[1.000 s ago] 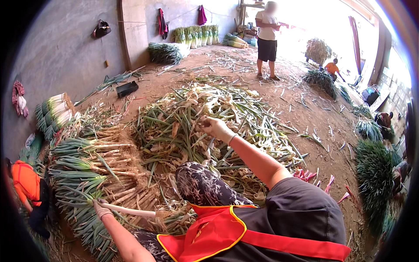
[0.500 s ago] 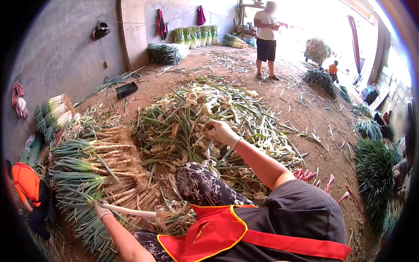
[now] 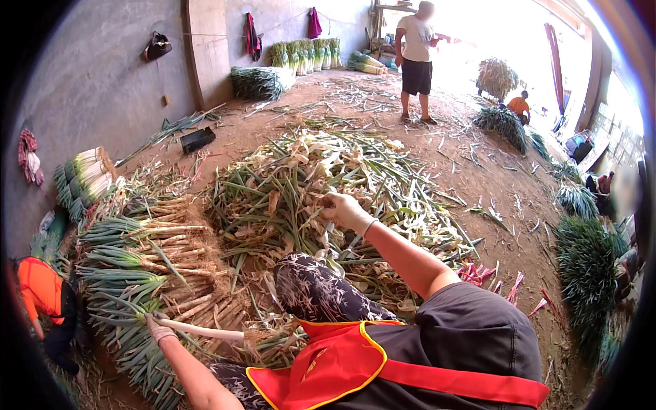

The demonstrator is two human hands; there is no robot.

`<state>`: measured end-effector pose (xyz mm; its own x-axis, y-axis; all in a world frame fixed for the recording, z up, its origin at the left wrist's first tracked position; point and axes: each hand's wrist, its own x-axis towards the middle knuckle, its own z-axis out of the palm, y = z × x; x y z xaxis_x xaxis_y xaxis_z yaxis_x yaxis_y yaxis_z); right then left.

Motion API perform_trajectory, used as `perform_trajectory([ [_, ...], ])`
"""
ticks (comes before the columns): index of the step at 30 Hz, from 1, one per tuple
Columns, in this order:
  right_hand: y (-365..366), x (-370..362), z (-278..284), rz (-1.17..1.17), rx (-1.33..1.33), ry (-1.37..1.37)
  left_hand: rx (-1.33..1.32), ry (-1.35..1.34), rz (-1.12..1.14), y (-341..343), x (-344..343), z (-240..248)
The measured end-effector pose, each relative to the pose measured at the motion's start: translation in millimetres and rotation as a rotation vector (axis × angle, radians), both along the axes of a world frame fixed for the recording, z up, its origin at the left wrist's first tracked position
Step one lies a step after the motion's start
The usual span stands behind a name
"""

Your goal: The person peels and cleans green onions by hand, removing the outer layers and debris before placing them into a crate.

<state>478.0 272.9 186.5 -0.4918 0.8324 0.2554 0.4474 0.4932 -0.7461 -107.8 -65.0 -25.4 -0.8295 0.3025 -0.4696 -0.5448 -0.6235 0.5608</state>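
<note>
My left hand [image 3: 161, 327], in a light glove, is closed round a green onion [image 3: 208, 331]. The onion's bare white stalk points right, with its root end close to my lap, and its green leaves lie to the left. Beside that hand a row of untrimmed green onions [image 3: 184, 263] rests on the ground, leaves left and brown roots right. My right hand [image 3: 347, 213], also gloved, is raised over a heap of stripped leaves and peelings [image 3: 307, 178]. Its fingers are curled together, and whatever they may hold cannot be made out against the heap.
Cleaned onion bundles [image 3: 85, 178] lean at the left wall. A black tray [image 3: 198, 140] lies beyond the row. An orange-clad person [image 3: 42, 290] bends at far left; another person [image 3: 415, 58] stands at the back. Leafy piles [image 3: 581, 273] line the right side.
My hands have barely moved. The standing person at the back has lowered an arm. The orange-clad people at far left and far right have shifted their posture.
</note>
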Motion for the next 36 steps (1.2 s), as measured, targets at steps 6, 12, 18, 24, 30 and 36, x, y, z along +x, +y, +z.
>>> perform_trajectory([
  [6,9.5,2.1,-1.7,-0.024,0.018,-0.032,-0.019,0.061,-0.114,4.3,6.7,-6.9],
  [12,15.2,4.3,-26.1,0.011,0.106,-0.055,-0.073,0.007,0.008,11.6,25.7,16.9],
  [18,5.8,8.3,-7.4,-0.004,0.027,0.032,-0.032,0.055,-0.062,1.0,12.7,8.9],
  [24,16.5,13.5,-6.5,-0.052,-0.063,0.081,-0.100,-0.036,0.012,19.7,23.5,11.3],
  [30,13.0,14.1,-42.0,-0.042,0.096,0.067,-0.035,0.037,-0.026,11.2,-3.0,-13.5],
  [36,2.6,12.4,-22.0,-0.050,-0.017,0.105,-0.010,0.017,0.003,12.6,-12.8,-26.0],
])
